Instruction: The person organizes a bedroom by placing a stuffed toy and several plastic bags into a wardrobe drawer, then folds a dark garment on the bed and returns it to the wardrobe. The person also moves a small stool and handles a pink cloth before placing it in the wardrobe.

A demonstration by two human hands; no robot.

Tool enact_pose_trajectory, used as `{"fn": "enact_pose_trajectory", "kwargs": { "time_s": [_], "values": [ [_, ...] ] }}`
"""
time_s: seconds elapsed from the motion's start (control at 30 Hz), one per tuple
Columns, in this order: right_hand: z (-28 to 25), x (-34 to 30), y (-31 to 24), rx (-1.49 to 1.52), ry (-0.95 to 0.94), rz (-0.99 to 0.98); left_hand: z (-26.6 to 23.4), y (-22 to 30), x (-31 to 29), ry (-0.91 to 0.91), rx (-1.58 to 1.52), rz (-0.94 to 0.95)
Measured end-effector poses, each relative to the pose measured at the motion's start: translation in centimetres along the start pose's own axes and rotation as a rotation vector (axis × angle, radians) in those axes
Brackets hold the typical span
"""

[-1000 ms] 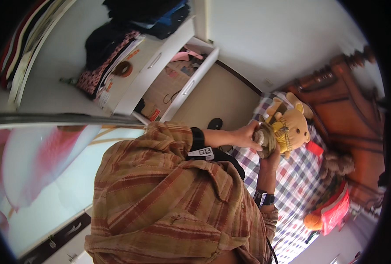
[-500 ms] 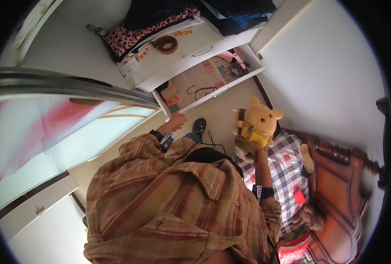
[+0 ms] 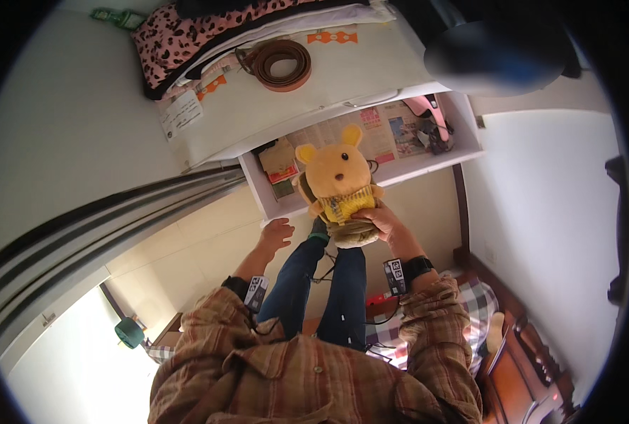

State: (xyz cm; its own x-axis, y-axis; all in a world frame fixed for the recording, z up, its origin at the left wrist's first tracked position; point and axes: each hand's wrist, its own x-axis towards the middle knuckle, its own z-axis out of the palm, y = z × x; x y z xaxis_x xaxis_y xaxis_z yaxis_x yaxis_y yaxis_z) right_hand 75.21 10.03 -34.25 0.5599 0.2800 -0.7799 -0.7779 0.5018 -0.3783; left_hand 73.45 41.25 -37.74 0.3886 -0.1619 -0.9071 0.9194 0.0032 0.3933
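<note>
A yellow plush toy bear [image 3: 337,173] with round ears, a yellow top and a striped scarf is held upright over the front edge of the open drawer [image 3: 438,161]. My right hand [image 3: 383,220] grips it low on its side, by the brownish lower part. My left hand [image 3: 277,233] is just outside the drawer's left front corner, fingers slightly curled and apart, with nothing in it. Newspaper [image 3: 374,141] lines the drawer. A pink object [image 3: 427,113] lies at its right end and small boxes [image 3: 280,169] at its left end, partly covered by the toy.
A rolled brown belt [image 3: 282,65] lies on the white cabinet top, beside leopard-print fabric [image 3: 169,46] and a green bottle [image 3: 120,18]. Sliding-door rails [image 3: 116,219] run along the left. A bed with a checked sheet [image 3: 480,300] and wooden headboard [image 3: 519,374] is at lower right.
My right hand has brought the plush toy from over the bed side leftward to the drawer. The view has turned and moved closer to the cabinet. My left hand stays empty.
</note>
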Motion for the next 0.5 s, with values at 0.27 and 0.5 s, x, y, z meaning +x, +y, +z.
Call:
{"fn": "enact_pose_trajectory", "kwargs": {
  "time_s": [0.27,0.5],
  "values": [
    [-1.0,15.3,-0.6,0.314,0.23,0.143,-0.5,-4.4,7.1,0.254,0.72,0.377],
    [-2.2,23.6,1.9,0.495,0.327,-0.299,-0.7,-7.9,9.2,0.209,0.61,0.277]
  ]
}}
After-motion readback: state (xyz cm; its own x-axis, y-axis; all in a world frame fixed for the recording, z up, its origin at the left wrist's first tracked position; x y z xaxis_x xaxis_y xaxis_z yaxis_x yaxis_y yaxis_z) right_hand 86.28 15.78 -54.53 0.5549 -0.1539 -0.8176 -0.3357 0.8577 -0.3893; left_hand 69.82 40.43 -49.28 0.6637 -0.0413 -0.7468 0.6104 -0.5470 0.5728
